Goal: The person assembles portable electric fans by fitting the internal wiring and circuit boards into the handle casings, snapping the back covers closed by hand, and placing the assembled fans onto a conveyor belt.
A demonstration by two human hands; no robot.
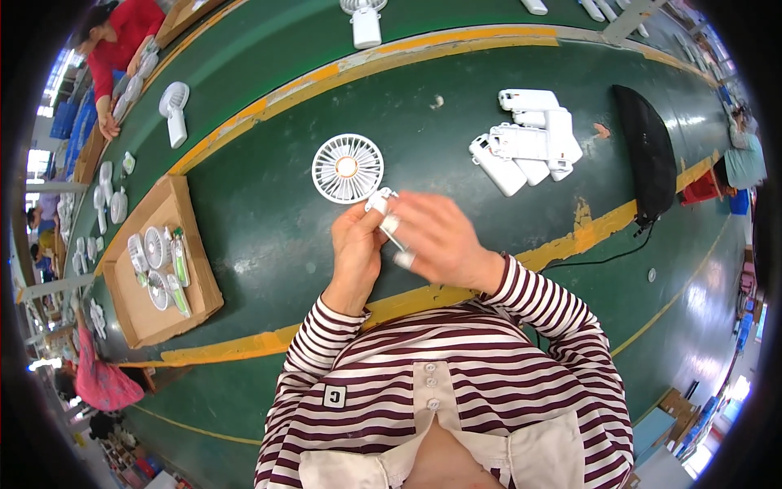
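Note:
A white handheld fan has its round caged head [348, 168], with an orange centre, above the green tabletop. My left hand [356, 251] is closed on the fan's white neck and handle [380, 200], just below the head. My right hand [444, 243] is over the handle from the other side, its fingers blurred by motion. A thumb or fingertip of that hand shows white at the lower end of the handle. Whether the right hand grips the handle or only touches it is hard to see. Most of the handle is hidden by both hands.
A pile of white handle casings [521, 143] lies to the right, with a long black pouch [648, 151] and cable beyond it. At left, a cardboard tray [208, 281] holds several fans. More fans, including one white fan [175, 114], lie along a raised belt where co-workers sit.

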